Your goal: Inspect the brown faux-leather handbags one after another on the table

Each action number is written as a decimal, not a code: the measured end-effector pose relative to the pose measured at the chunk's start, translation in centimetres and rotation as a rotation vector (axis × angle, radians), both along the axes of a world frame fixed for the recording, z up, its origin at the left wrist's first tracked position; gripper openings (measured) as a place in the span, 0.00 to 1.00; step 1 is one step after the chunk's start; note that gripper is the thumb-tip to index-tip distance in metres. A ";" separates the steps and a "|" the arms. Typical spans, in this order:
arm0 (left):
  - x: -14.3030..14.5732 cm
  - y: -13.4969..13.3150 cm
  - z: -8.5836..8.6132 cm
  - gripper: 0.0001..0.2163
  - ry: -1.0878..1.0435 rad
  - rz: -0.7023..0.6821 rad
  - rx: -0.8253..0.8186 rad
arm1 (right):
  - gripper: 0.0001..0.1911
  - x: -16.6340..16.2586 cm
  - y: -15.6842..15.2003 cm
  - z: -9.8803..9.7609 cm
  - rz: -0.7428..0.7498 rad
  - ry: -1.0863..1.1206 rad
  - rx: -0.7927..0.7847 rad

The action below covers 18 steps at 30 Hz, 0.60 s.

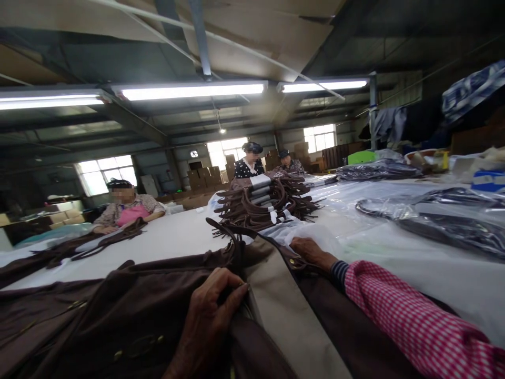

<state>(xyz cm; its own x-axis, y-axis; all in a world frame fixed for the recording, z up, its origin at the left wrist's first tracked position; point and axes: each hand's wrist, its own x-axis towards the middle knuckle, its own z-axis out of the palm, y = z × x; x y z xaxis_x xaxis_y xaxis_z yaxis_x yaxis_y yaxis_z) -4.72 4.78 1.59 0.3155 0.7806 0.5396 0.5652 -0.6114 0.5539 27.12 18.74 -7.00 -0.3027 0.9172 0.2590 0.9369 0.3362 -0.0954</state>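
Note:
My left hand [209, 310] is closed, pinching the edge of a dark brown fabric bag [130, 310] where it opens onto a tan lining [284, 310]. Beyond the bag's opening, my right hand [313, 253] rests on the bag's far edge near a brass stud, fingers curled over the fabric. Its sleeve is pink checked. The bag's brown handle [226, 231] arches up just past my hands.
A pile of brown bags and straps [268, 202] sits mid-table on the white tabletop [177, 237]. Clear plastic bags with dark items [434, 216] lie to the right. One person sits at the left [126, 208], and two more at the far end [250, 163].

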 end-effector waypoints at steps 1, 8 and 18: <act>0.0 0.0 0.0 0.14 0.000 -0.002 0.003 | 0.13 0.1 0.0 -0.1 -0.005 0.000 0.003; 0.2 0.0 0.5 0.13 0.012 -0.016 0.029 | 0.07 1.1 -2.6 0.5 -0.041 0.016 0.001; 0.3 0.4 0.2 0.13 0.010 -0.038 0.045 | 0.09 2.5 -10.0 6.5 -0.097 -0.005 0.033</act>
